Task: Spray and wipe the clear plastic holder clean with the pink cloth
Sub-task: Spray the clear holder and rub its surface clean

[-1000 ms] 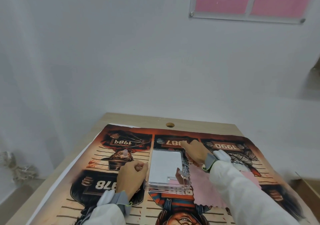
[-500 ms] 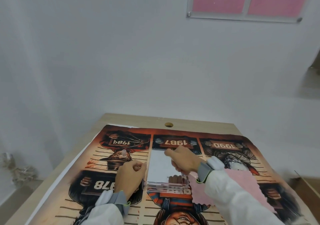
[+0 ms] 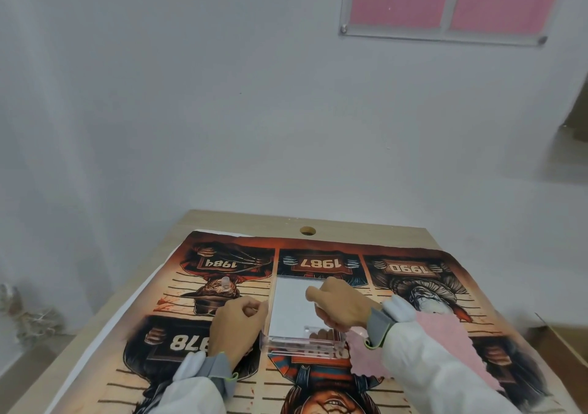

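Head view: a light wooden table (image 3: 366, 233) against a white wall carries one printed orange-and-black poster mat (image 3: 413, 273). One clear plastic holder (image 3: 296, 311) lies flat at its centre. The left hand (image 3: 237, 331), curled closed, touches its left edge. The right hand (image 3: 342, 307) rests on top, fingers bent together. One pink cloth (image 3: 445, 343) lies just right, under the right sleeve.

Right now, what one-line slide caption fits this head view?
Left hand steadies the clear plastic holder while the right hand rests on it, pink cloth beneath the forearm.
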`<state>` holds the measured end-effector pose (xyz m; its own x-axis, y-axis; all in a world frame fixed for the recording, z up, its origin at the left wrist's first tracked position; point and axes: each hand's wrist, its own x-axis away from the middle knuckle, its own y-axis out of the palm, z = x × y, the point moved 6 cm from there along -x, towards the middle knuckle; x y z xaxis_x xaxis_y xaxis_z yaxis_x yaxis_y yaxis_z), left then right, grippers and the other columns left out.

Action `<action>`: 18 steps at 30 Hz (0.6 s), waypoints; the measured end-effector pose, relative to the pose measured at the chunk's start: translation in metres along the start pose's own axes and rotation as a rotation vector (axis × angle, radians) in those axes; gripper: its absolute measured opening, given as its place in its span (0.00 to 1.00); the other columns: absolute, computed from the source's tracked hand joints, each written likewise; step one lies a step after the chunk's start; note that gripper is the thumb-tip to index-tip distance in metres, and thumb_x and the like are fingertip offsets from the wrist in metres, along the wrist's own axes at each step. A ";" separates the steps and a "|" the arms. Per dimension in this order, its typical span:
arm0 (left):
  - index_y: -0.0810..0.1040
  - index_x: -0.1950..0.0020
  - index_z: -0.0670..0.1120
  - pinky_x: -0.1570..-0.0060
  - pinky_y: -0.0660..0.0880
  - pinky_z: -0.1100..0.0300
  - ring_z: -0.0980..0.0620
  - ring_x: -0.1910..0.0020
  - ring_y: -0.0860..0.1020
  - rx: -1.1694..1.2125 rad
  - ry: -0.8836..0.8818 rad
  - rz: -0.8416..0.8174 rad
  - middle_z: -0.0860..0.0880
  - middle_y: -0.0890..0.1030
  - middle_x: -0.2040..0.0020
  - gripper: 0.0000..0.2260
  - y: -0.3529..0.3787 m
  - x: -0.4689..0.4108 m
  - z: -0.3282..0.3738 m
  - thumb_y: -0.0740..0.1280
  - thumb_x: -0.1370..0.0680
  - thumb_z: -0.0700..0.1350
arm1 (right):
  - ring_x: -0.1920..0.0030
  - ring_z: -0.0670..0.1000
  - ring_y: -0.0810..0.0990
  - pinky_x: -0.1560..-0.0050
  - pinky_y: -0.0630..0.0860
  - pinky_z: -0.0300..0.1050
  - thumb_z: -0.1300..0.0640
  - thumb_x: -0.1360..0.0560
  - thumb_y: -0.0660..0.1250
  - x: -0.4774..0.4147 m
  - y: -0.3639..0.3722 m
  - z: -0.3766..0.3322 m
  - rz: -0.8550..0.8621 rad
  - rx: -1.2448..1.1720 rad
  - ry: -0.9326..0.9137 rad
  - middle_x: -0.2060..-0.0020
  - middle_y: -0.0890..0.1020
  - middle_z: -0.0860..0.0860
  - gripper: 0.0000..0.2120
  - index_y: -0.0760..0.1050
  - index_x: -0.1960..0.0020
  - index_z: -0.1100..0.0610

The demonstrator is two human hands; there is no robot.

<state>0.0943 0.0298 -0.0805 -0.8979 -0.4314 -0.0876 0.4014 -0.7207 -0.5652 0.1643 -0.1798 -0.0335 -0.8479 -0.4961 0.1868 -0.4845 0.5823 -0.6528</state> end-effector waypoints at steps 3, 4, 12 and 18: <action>0.80 0.61 0.59 0.64 0.71 0.66 0.60 0.62 0.81 0.000 -0.009 -0.009 0.59 0.84 0.65 0.08 0.001 0.000 0.000 0.71 0.23 0.58 | 0.82 0.50 0.70 0.67 0.74 0.41 0.38 0.25 0.57 0.001 -0.001 0.003 0.010 0.030 -0.020 0.82 0.75 0.49 0.31 0.71 0.80 0.54; 0.80 0.61 0.59 0.64 0.72 0.65 0.60 0.61 0.81 0.000 -0.013 -0.010 0.59 0.84 0.65 0.08 0.001 0.000 0.000 0.71 0.23 0.58 | 0.82 0.50 0.70 0.67 0.74 0.41 0.38 0.25 0.57 0.001 -0.002 0.004 0.019 0.032 -0.022 0.82 0.75 0.49 0.31 0.71 0.81 0.54; 0.80 0.62 0.59 0.64 0.72 0.64 0.60 0.61 0.81 0.006 -0.005 0.000 0.59 0.84 0.65 0.08 0.001 0.000 -0.001 0.71 0.23 0.57 | 0.81 0.50 0.69 0.74 0.70 0.36 0.41 0.27 0.56 0.006 -0.019 0.029 0.086 0.054 -0.010 0.80 0.74 0.50 0.27 0.71 0.79 0.54; 0.77 0.53 0.56 0.59 0.75 0.62 0.54 0.53 0.81 0.092 -0.042 0.078 0.55 0.82 0.56 0.06 -0.013 -0.013 0.002 0.68 0.21 0.57 | 0.79 0.47 0.74 0.59 0.78 0.41 0.27 0.21 0.52 0.004 -0.034 0.015 0.248 -0.036 -0.142 0.79 0.76 0.50 0.40 0.76 0.74 0.57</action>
<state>0.1014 0.0438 -0.0705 -0.8559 -0.5088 -0.0926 0.4860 -0.7300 -0.4805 0.1806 -0.2110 -0.0220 -0.9041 -0.4194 -0.0817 -0.2755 0.7183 -0.6389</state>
